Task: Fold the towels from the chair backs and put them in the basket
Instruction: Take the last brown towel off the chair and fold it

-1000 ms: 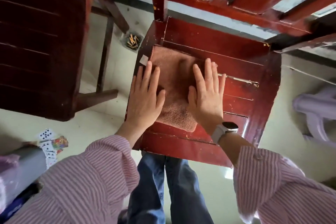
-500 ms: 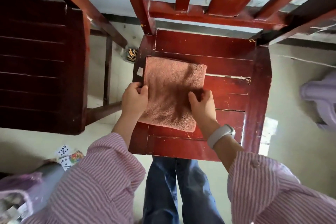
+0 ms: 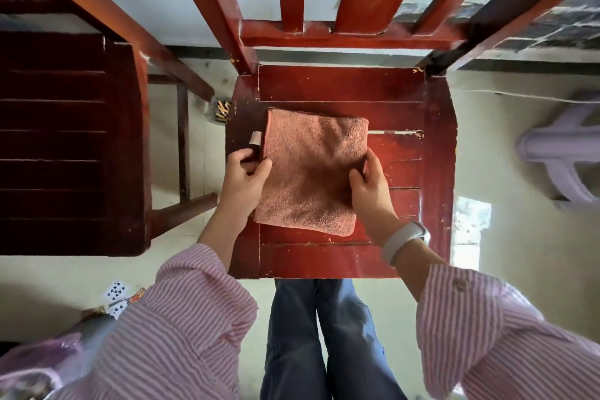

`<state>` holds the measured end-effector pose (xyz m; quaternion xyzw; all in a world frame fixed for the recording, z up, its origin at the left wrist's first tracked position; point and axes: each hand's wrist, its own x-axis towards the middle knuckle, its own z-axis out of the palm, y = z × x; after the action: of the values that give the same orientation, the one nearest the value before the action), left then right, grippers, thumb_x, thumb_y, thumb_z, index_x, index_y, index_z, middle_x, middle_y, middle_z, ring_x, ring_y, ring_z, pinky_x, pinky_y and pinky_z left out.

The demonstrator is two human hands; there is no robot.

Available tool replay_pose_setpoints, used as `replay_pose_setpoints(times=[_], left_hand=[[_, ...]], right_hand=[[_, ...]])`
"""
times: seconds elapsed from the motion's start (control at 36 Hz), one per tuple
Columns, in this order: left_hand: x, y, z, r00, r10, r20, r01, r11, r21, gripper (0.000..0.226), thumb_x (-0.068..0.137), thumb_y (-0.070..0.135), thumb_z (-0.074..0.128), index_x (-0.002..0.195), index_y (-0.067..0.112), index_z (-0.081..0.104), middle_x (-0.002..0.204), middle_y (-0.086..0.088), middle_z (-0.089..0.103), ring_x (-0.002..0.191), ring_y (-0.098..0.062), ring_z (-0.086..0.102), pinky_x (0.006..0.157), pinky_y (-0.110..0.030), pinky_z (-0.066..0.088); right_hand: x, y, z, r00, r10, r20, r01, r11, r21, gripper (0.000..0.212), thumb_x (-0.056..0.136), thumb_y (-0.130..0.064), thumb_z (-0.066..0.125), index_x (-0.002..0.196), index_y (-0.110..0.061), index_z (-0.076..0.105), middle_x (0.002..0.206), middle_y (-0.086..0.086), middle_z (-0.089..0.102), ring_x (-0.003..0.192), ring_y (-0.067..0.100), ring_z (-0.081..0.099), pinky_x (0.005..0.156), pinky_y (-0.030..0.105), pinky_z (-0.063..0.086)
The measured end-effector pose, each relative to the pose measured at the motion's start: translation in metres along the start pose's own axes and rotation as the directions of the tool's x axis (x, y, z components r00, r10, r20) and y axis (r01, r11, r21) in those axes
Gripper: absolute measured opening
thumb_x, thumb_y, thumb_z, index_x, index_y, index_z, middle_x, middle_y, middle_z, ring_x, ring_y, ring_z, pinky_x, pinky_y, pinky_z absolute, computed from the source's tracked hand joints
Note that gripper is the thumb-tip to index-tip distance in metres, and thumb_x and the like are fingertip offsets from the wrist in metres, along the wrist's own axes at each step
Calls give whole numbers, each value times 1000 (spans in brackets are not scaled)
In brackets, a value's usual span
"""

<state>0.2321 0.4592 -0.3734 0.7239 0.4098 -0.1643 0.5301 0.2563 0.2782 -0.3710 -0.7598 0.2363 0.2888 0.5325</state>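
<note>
A folded salmon-pink towel (image 3: 313, 169) lies flat on the red wooden chair seat (image 3: 406, 97). My left hand (image 3: 245, 180) pinches the towel's left edge, thumb on top, fingers curled under. At the towel's right edge my right hand (image 3: 370, 185) grips it the same way, with a white watch on the wrist. A small white label (image 3: 255, 138) sticks out from the towel's left edge. No basket is clearly in view.
A dark wooden chair (image 3: 65, 140) stands to the left. A lilac plastic stool (image 3: 565, 156) is at the right. An ashtray with butts (image 3: 222, 110) sits on the floor between the chairs. Playing cards (image 3: 117, 294) lie at lower left.
Both hands went from pressing flat on the towel to curling round its left and right edges. The view has shifted so the chair seat sits more centred.
</note>
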Motion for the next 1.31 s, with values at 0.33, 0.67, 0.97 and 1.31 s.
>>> replay_pose_setpoints(times=[0.33,0.67,0.97,1.31], left_hand=[[-107,55,11,919,391,50,-393,899,193,31,92,15,52,122,15,57,127,2,56,114,-1,46,94,-13,33],[-247,147,75,724,521,452,-635,759,141,27,87,8,58,114,11,60,123,-3,59,112,-13,54,91,-10,34],[-423,184,256,437,550,712,-812,582,48,22,86,7,58,106,13,63,99,-1,66,82,-12,58,66,-3,41],[-607,163,452,234,456,859,-870,492,-24,22,86,8,58,103,20,63,111,-3,65,92,-13,59,81,-14,44]], right_hand=[[-99,-31,-64,958,-200,-204,187,979,-85,46,94,-11,42,138,-18,34,140,0,43,128,15,41,99,13,27],[-245,-31,-209,816,-169,-553,251,965,76,42,90,-12,51,124,-35,45,97,-22,55,84,15,60,78,18,44],[-358,71,-382,521,53,-852,264,939,220,41,85,-7,57,121,-25,49,86,-14,56,75,12,55,79,27,46],[-455,194,-566,355,240,-904,193,927,322,40,87,-11,57,125,-21,49,91,-12,59,84,5,57,79,13,42]])
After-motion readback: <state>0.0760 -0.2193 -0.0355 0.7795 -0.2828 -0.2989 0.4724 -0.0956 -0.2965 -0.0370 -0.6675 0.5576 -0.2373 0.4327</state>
